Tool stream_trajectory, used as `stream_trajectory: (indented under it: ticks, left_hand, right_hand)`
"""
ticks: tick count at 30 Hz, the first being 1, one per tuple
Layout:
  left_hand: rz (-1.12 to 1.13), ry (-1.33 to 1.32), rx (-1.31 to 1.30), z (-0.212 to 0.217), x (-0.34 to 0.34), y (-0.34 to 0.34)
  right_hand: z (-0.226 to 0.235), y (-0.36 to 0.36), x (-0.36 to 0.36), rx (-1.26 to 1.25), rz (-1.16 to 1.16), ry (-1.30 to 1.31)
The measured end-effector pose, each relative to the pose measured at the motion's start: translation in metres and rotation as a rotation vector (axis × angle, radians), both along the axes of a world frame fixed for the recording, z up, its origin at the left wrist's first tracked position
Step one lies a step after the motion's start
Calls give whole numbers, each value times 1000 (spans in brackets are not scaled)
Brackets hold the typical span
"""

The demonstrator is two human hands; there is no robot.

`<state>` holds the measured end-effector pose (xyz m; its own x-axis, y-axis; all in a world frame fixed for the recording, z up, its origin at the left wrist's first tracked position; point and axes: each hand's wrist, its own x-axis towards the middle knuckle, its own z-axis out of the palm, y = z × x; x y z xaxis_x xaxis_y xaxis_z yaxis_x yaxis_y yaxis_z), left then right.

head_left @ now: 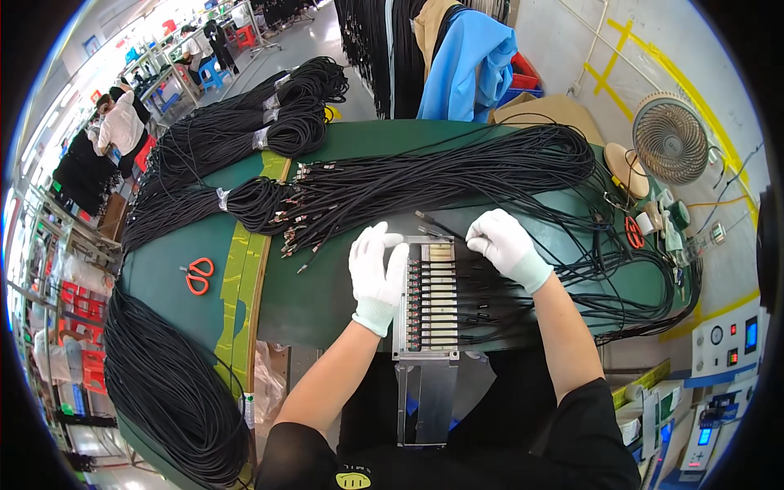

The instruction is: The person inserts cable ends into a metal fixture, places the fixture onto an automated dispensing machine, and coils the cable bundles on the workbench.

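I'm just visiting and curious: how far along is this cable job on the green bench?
Most slots of the metal rack already hold cable ends, wires trailing right. In hand: the left hand steadies the rack, the right hand works a cable at its top. Left: a big spread of loose cables and tied bundles.

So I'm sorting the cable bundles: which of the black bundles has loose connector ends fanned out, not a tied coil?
The long bundle across the middle of the green table, just above both gloved hands. Its metal-tipped ends spread out at its left; the others are tied coils.
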<state>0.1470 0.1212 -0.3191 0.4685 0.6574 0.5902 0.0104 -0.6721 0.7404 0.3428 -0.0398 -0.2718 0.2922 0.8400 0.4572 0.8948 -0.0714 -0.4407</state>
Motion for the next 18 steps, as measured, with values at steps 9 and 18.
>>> stream_trajectory:
  ticks: [9,18]
  left_hand:
    - [-195,157,140,15,-6,-3]
    - [-251,112,81,18,-5,-7]
  right_hand:
    - [16,22,-56,94,168,86]
    - [14,15,-47,-1,131,-58]
